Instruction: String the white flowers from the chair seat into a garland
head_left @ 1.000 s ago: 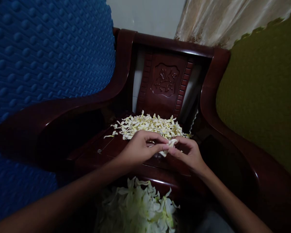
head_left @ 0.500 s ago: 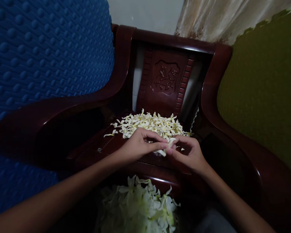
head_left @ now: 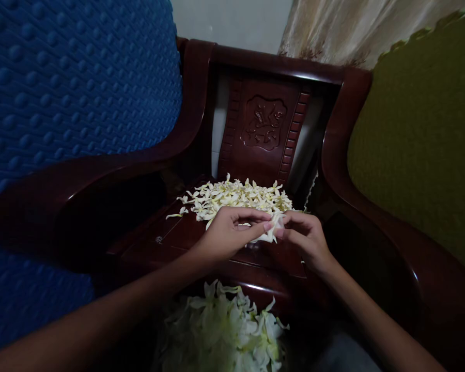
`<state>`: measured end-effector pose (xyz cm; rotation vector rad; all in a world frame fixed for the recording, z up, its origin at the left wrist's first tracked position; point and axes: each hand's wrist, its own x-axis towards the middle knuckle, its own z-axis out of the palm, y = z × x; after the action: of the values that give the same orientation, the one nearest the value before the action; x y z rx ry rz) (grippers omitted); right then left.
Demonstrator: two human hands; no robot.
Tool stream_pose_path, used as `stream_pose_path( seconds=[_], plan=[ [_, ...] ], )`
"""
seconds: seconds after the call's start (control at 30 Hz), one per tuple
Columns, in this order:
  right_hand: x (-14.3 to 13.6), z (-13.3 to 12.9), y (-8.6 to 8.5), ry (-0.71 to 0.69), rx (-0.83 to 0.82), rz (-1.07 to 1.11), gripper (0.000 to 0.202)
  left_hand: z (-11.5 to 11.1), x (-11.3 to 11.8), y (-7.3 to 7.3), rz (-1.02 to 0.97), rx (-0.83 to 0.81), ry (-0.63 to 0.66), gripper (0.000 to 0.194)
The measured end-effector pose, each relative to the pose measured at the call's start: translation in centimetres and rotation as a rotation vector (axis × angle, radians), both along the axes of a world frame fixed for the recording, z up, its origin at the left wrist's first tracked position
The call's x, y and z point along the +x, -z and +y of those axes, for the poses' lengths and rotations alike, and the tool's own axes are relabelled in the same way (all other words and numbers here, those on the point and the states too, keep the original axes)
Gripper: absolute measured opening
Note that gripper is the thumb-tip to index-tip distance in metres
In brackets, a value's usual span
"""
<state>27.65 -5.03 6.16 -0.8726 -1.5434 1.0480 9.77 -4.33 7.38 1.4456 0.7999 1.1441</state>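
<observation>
Over the front of a dark wooden chair seat, my left hand (head_left: 232,230) pinches white flower petals (head_left: 268,236) between thumb and fingers. My right hand (head_left: 306,235) meets it from the other side, its thumb and fingertips closed on the same white petals. The fingertips partly cover what they hold, so its exact shape is unclear. Just behind my hands, a pile of white and pale yellow flowers (head_left: 240,196) lies on the seat. Below my wrists, at the bottom of the view, is a larger mass of white blossoms (head_left: 232,330), blurred in its lower part.
The glossy reddish-brown chair (head_left: 271,62) has a carved backrest and curved armrests on both sides. A blue textured mat (head_left: 81,77) stands at the left and an olive-green mat (head_left: 422,129) at the right. A curtain (head_left: 329,31) hangs behind.
Both hands have shifted slightly right, still meeting at the fingertips. The petals between them have turned and look more spread. The flower piles have stayed in place.
</observation>
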Motion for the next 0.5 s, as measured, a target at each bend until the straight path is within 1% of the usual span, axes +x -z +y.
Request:
stream_pose_path(
  seconds=[0.13, 0.2, 0.33, 0.43, 0.5],
  plan=[
    [-0.2, 0.1, -0.2, 0.009, -0.047, 0.078, 0.013, -0.4, 0.9, 0.2, -0.061, -0.014, -0.043, 0.024],
    [-0.3, 0.0, -0.4, 0.013, -0.07, 0.131, 0.012, -0.2, 1.1, 0.2, -0.059, 0.015, -0.067, 0.023],
    [-0.3, -0.2, -0.7, -0.034, -0.069, 0.145, 0.009, 1.3, 0.2, 0.0, -0.023, 0.062, -0.196, 0.021],
    [0.0, -0.3, -0.9, -0.125, -0.044, 0.085, 0.008, 2.9, -1.1, -0.1, -0.062, 0.031, -0.275, 0.026],
    [0.2, -0.5, -1.0, -0.285, -0.085, -0.018, 0.007, 3.6, -1.8, 0.0, -0.097, -0.001, -0.291, 0.029]
  ],
)
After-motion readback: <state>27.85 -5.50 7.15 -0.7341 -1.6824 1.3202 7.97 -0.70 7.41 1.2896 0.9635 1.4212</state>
